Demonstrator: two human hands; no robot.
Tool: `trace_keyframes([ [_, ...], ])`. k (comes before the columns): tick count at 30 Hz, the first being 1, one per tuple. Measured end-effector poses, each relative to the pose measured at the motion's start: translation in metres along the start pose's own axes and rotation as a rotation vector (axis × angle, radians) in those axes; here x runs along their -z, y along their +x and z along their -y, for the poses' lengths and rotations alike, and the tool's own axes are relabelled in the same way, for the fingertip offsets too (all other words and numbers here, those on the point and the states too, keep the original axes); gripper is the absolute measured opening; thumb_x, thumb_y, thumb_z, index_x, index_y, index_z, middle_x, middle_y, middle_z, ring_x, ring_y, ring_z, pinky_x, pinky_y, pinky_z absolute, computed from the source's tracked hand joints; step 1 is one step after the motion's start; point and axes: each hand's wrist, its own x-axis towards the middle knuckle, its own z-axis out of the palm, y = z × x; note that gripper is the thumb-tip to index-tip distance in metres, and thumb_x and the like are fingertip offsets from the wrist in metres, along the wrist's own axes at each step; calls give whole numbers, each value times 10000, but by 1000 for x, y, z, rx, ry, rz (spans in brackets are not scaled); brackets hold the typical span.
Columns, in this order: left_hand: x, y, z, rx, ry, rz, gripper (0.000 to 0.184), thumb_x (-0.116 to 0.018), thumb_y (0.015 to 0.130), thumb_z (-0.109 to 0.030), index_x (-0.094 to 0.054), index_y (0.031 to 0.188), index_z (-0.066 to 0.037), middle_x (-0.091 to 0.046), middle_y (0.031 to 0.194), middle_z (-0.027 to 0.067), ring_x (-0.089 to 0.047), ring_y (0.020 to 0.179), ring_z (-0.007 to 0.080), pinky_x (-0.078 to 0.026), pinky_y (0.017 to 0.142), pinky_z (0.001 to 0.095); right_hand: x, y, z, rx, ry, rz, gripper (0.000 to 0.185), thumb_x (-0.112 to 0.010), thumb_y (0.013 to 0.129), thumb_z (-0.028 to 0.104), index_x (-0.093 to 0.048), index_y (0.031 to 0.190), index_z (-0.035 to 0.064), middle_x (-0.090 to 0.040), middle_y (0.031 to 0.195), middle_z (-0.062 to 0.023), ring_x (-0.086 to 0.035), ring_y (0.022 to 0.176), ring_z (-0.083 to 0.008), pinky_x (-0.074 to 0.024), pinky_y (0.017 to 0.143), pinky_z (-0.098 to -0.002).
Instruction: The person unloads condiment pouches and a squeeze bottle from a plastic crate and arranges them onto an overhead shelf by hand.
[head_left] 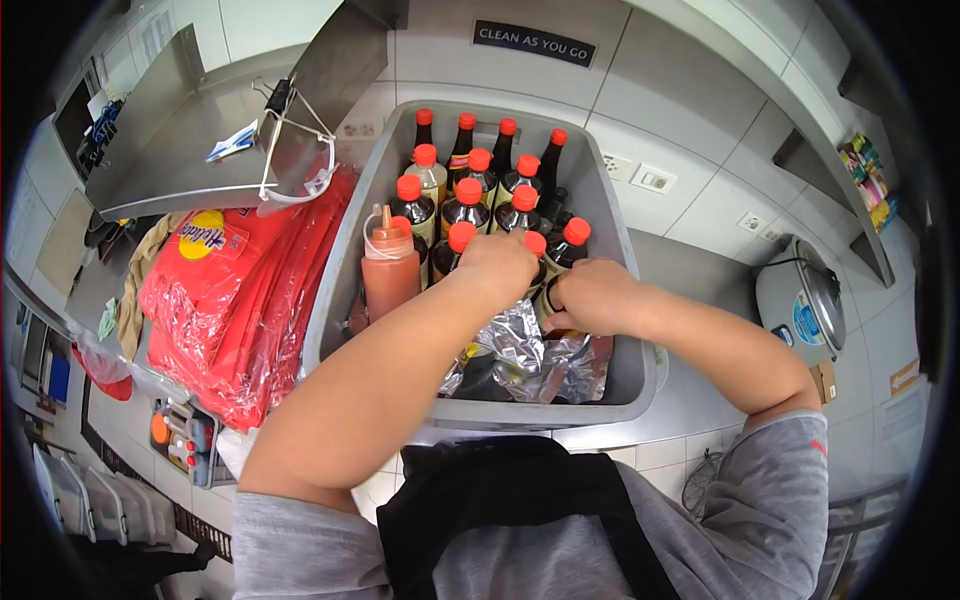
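Observation:
A grey plastic tub [628, 345] holds rows of dark sauce bottles with red caps. My left hand [500, 264] reaches among the front bottles, its fingers curled by a bottle's red cap [535, 244]; the fingertips are partly hidden. Curled against the side of a front bottle, my right hand [600, 298] sits just below another red-capped sauce bottle [573, 240]. Crumpled silver foil packets [518, 350] lie in the near end of the tub, below my hands. At the tub's left side stands an orange squeeze bottle [390, 275].
Red plastic-wrapped packs [235, 300] are stacked left of the tub. A metal shelf [200, 150] with a clipped clear visor [300, 185] overhangs them. A steel counter [700, 300] runs right, towards a lidded cooker [800, 295]. The tiled wall [680, 90] stands behind.

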Motion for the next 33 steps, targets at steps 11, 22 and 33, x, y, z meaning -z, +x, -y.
trace_keyframes([
  [11, 77, -65, 27, -106, -608, -386, 94, -682, 765, -43, -591, 777, -20, -595, 755, 101, -609, 789, 269, -470, 659, 356, 42, -65, 29, 17, 623, 5, 543, -629, 842, 511, -633, 868, -31, -636, 742, -194, -640, 739, -326, -476, 665, -423],
  [22, 206, -58, 31, -116, -678, -765, 111, -643, 852, -22, -556, 788, 3, -530, 697, -7, -475, 646, 48, -395, 584, 215, 121, -92, -2, -185, 451, -1155, 183, -683, 856, 158, -614, 796, 0, -562, 552, -57, -508, 497, -85, -407, 489, -266],
  [33, 282, -36, 38, -115, -881, -1045, 234, -640, 889, -180, -578, 1070, -44, -600, 958, 45, -526, 755, 105, -446, 686, 261, 197, -42, 1, 445, 1770, -1393, 316, -522, 976, 274, -580, 1100, -11, -652, 1015, -94, -615, 932, -163, -492, 824, -320],
])
